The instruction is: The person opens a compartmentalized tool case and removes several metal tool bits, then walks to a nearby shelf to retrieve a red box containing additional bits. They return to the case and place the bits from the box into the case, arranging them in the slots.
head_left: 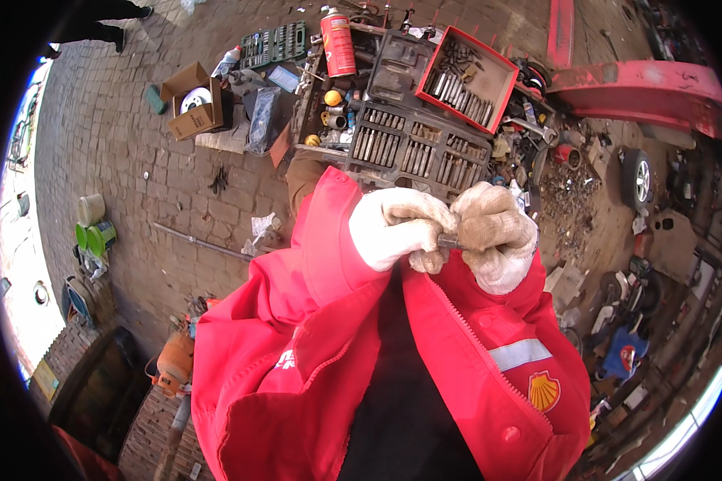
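Observation:
Both my hands wear off-white work gloves soiled tan at the fingers, and they meet in front of my chest. Between their fingertips is a small dark metal piece [448, 240], mostly covered; its exact kind does not show. My left hand [405, 227] pinches it from one side, while my right hand [496, 234] is curled closed round the other end. Just beyond the gloves lies an open dark case [359, 170] with rows of metal bits [419, 158]. A red tray [496, 68] of more bits and loose metal pieces rests on the case's far right part.
A red spray can [338, 44] stands behind the case, near a green socket set [274, 44]. Right of the case lie wrenches [529, 127] and scattered parts. Farther right are a red metal beam [642, 86] and a wheel [637, 178]. An open cardboard box [192, 122] sits left on the paving.

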Tool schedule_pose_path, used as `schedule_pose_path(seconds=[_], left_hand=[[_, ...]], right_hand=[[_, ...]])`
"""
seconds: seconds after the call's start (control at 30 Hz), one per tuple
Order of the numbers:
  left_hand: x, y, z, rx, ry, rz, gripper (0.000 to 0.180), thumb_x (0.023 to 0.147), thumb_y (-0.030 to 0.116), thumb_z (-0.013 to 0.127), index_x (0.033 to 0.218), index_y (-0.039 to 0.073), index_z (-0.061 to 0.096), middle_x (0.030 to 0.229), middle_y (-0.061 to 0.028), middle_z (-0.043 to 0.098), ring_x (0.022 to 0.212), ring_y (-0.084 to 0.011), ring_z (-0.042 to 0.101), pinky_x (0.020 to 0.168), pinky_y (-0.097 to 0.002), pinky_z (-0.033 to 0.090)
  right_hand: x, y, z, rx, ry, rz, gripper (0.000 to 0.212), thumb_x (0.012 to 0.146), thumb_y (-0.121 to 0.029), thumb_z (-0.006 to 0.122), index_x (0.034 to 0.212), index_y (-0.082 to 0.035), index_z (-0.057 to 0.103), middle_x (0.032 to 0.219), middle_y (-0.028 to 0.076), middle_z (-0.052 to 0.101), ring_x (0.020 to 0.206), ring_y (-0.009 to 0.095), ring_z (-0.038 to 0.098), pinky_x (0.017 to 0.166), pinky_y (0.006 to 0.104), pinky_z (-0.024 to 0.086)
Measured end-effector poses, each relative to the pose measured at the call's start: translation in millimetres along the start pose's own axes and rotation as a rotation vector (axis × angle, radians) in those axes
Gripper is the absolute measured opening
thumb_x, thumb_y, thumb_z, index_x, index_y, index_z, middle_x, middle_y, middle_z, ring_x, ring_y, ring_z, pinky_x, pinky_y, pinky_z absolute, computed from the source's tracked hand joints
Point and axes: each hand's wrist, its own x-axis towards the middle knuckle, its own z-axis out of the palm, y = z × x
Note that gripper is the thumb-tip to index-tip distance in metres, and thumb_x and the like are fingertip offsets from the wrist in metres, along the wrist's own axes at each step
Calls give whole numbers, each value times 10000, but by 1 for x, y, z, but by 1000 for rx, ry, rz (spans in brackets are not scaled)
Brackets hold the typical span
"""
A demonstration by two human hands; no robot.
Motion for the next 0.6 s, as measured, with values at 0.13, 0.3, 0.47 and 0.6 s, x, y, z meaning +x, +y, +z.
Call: schedule_pose_path(seconds=[0.13,0.3,0.47,0.6], left_hand=[[-2,2,0,10,-7,38,205,876,7,620,1070,-37,671,760,-149,702,600,-192,682,546,-260,530],[-5,4,0,-97,48,-73,209,912,36,610,1101,-40,658,750,-160,695,572,-195,662,521,-268,515],[0,-1,-6,-164,41,-48,267,946,159,661,1146,-10,612,805,-165,664,537,-214,615,460,-324,456],[2,-5,-10,-163,43,-60,235,989,174,607,1174,31,606,746,-159,643,516,-208,586,451,-308,413]], right_hand=[[1,1,0,-64,1,0,251,938,-126,688,1063,91,676,1013,150,566,802,299,700,688,385,583],[-6,2,2,-61,136,121,273,948,-185,688,1089,48,689,1040,129,597,866,235,679,751,342,555],[-7,5,-4,-273,180,152,250,944,-189,692,1098,8,701,1059,104,625,988,197,633,852,327,505],[-8,3,-5,-236,236,234,233,939,-167,685,1087,13,699,1067,116,636,980,203,632,859,338,505]])
